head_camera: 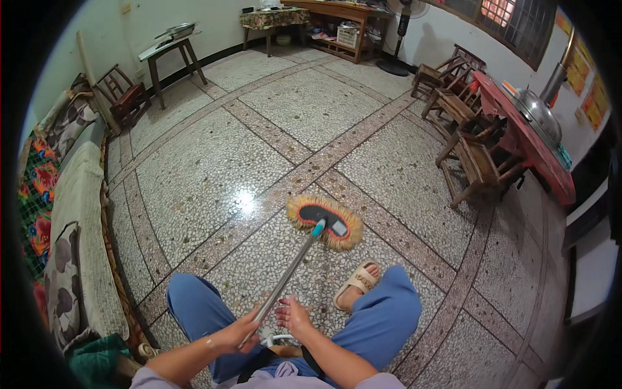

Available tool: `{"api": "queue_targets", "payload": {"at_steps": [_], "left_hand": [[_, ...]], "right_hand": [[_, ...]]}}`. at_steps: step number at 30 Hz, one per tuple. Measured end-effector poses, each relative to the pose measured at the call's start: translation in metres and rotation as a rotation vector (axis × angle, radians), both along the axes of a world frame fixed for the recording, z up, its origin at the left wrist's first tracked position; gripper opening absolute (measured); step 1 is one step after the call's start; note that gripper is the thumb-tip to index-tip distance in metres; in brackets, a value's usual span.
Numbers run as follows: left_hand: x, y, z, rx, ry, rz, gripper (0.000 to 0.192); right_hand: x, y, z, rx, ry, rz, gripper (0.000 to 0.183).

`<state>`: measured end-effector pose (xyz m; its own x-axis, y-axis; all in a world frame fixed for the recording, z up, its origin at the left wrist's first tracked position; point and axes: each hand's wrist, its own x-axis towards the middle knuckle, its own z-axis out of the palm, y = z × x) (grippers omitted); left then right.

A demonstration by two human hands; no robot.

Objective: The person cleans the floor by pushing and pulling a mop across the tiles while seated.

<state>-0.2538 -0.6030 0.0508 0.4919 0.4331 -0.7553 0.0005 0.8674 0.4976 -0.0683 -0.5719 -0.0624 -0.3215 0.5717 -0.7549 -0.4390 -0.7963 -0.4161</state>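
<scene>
My left hand (241,332) is closed around the lower part of a metal mop handle (286,279). The handle slants up and to the right to a teal joint on a mop head (324,220) with a yellowish fringe, a black plate and an orange rim. That head rests on the speckled terrazzo floor (204,185) in front of me. Just right of the handle, my right hand (294,318) is held out with its fingers apart and nothing in it. My right foot wears a beige sandal (357,283), to the right of the hand.
Along the left stands a sofa (80,214) with patterned covers. Wooden chairs (474,163) line a red-covered table (534,141) bearing a domed metal lid (538,114). Farther back are a small chair (124,97), a side table (170,48), a wooden desk (335,9) and a standing fan (402,24).
</scene>
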Motion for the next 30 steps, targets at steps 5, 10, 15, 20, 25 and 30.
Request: {"api": "queue_targets", "payload": {"at_steps": [5,10,15,20,25,30], "left_hand": [[-0.022,-0.035,0.044,-0.246,-0.033,0.009,0.055],[0.023,0.014,0.024,-0.150,-0.016,-0.004,0.047],[0.094,0.101,-0.038,-0.115,0.049,0.074,0.050],[0.145,0.120,-0.055,-0.041,0.051,0.079,0.053],[0.111,0.071,-0.036,0.013,-0.072,0.073,0.047],[0.074,0.006,0.015,-0.148,-0.051,0.063,0.044]], "right_hand": [[-0.004,-0.007,-0.013,-0.009,0.067,0.039,0.054],[0.010,-0.003,-0.006,0.006,-0.016,-0.122,0.051],[0.025,0.001,0.011,0.010,-0.039,-0.200,0.048],[0.026,-0.008,-0.008,0.016,-0.019,-0.261,0.046],[0.026,-0.011,-0.013,-0.011,0.030,-0.287,0.047],[0.021,-0.007,-0.003,-0.071,-0.014,-0.158,0.055]]}}
